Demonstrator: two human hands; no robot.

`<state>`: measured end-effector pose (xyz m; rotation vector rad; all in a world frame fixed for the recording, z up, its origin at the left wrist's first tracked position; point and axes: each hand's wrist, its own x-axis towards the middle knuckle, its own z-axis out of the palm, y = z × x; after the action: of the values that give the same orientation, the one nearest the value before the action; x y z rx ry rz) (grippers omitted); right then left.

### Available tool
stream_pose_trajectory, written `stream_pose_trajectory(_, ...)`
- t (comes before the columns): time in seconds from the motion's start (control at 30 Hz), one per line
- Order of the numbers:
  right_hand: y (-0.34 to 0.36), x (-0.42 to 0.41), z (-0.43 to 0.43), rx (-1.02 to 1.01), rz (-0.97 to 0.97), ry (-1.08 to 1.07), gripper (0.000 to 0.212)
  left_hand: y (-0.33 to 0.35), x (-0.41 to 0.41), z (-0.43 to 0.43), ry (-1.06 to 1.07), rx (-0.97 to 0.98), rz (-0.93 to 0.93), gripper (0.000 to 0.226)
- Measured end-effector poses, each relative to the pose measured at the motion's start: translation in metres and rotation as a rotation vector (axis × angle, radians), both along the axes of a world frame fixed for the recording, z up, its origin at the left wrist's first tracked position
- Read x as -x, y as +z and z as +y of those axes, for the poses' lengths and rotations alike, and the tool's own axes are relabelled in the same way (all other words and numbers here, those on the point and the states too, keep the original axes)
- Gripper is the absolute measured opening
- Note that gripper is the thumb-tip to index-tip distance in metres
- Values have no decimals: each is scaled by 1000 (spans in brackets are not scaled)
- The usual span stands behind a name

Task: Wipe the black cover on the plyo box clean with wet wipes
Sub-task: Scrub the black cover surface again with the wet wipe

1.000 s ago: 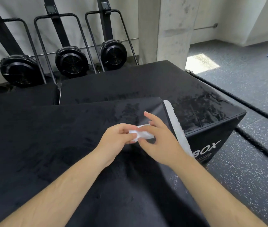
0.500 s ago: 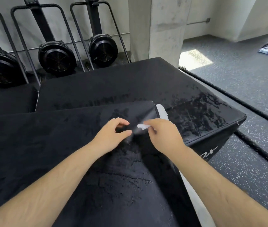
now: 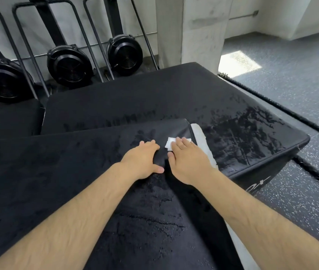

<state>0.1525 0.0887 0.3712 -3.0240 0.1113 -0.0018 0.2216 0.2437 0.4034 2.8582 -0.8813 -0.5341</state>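
Note:
The black cover (image 3: 77, 172) of the near plyo box fills the lower left, streaked with wet patches. A small white wet wipe (image 3: 169, 143) lies on it near its far right corner. My right hand (image 3: 188, 162) presses flat on the wipe, fingers straight. Just to its left, my left hand (image 3: 142, 160) rests flat on the cover with its thumb stretched out. White foam (image 3: 201, 141) shows at the cover's right edge, beside the right hand.
A second black plyo box (image 3: 232, 123) stands behind and to the right, its top wet. Black fan machines (image 3: 69, 65) lean against the wall. A concrete pillar (image 3: 191, 30) rises behind. Thick rope (image 3: 271, 106) runs along the speckled floor at right.
Both hands were pinching the wipe just above the cover. Now the wipe lies flat under my right hand, and my left hand has let go and lies flat on the cover.

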Motion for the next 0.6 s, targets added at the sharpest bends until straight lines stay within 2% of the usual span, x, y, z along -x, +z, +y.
stream_pose_trajectory(0.07, -2, 8, 8, 5, 88, 19, 90, 0, 3, -1, -12, -10, -23, 82)
stream_pose_trajectory(0.2, -6, -6, 8, -41, 156, 9, 62, -3, 2, 4, -12, 16, -15, 82)
stream_pose_trajectory(0.27, -5, -30, -4, -39, 129, 6, 59, -4, 1, 6, -8, 24, 0, 83)
stream_pose_trajectory(0.4, 10, -52, -22, -179, 113, 8, 55, -1, 1, 6, -6, 18, 6, 83)
stream_pose_trajectory(0.47, 7, -36, -16, -158, 90, 16, 62, -2, 1, 5, -3, 21, 6, 84)
stream_pose_trajectory(0.53, -7, -21, -5, -28, 79, 57, 81, -4, 1, 4, -9, 15, 2, 84)
stream_pose_trajectory(0.6, -13, -30, -5, 1, 114, 44, 97, -5, 1, 3, -13, 9, -3, 83)
